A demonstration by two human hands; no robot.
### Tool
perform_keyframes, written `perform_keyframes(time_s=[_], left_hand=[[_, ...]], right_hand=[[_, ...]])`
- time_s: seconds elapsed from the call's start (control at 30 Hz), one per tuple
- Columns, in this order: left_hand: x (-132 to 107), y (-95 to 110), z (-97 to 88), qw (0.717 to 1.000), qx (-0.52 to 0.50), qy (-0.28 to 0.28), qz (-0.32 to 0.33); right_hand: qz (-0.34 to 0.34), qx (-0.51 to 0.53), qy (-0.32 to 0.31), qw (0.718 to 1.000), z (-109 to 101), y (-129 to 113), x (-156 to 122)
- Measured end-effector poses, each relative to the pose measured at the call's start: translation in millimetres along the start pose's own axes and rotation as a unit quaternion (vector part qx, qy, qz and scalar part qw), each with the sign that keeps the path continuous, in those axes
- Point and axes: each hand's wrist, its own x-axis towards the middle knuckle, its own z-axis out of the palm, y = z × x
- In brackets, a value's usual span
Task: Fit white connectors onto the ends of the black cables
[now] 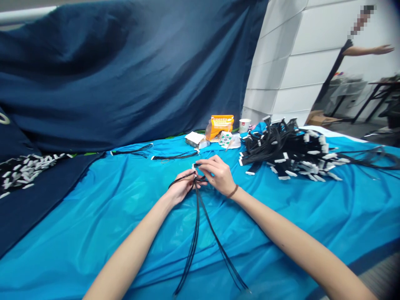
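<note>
The left hand (182, 188) is gripping the black wires (197, 216) near a small white connector (193, 167), above the middle of the blue surface (125, 221); the right hand (220, 176) seems to be pinching wire ends beside it. In my judgement, a thin wire could be slipping away if the fingertips are pressing at a slant. The long tails, which are spreading in two strands toward the person, could be tangling if an arm is catching them.

Counting now: two loose cable bundles (176, 156) are lying behind the hands, two cable piles (290, 143) are lying at the sides (pieces too mixed for counting), and one paper cup (245, 125), one orange bag (222, 124) and one small box (195, 137) are standing further back.
</note>
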Motion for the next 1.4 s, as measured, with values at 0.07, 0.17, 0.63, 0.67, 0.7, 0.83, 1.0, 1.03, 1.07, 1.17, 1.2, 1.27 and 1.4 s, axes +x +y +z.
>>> perform_keyframes(time_s=[0.07,0.17,0.63,0.67,0.7,0.83,1.0,1.03,1.07,1.17,1.2,1.27,1.4], left_hand=[[-0.1,0.1,0.0,1.0,0.002,-0.001,-0.001],[0.0,0.5,-0.1,1.0,0.007,-0.005,0.0],[-0.7,-0.2,1.6,0.999,0.046,-0.008,0.011],[-0.9,-0.6,1.7,0.999,0.043,-0.006,0.009],[-1.0,-0.9,1.7,0.999,0.039,-0.004,0.007],[-1.2,-3.3,2.0,1.0,0.015,0.001,0.002],[-0.8,-5.9,3.1,1.0,0.002,0.022,-0.01],[-0.7,-5.8,3.3,1.0,0.001,0.026,-0.011],[-0.6,-5.4,3.5,0.999,0.0,0.03,-0.012],[-0.4,-3.0,3.1,0.999,0.001,0.03,-0.02],[-0.4,-2.1,2.6,0.999,0.0,0.029,-0.024],[-0.2,-0.2,1.3,0.999,-0.008,0.031,-0.027],[0.6,2.6,-0.4,0.997,-0.047,0.064,-0.015]], right_hand=[[-0.002,0.001,0.001,1.0,-0.2,0.3,0.1],[-0.006,0.001,0.002,1.0,-0.8,0.4,0.4],[-0.002,-0.006,-0.018,1.0,-1.1,-1.5,1.4],[-0.001,-0.006,-0.019,1.0,-1.0,-1.6,1.4],[-0.001,-0.007,-0.019,1.0,-0.9,-1.6,1.2],[0.002,-0.008,-0.022,1.0,0.0,-1.6,0.4],[-0.004,-0.009,-0.033,0.999,2.0,-1.8,-0.1],[-0.005,-0.009,-0.036,0.999,2.3,-1.9,-0.1],[-0.004,-0.01,-0.036,0.999,2.7,-2.0,-0.1],[0.001,-0.01,-0.031,0.999,3.8,-2.6,-0.4],[0.002,-0.008,-0.028,1.0,4.1,-3.0,-0.4],[0.003,-0.004,-0.02,1.0,4.3,-4.1,-0.2],[-0.013,0.003,0.005,1.0,1.9,-7.1,1.2]])
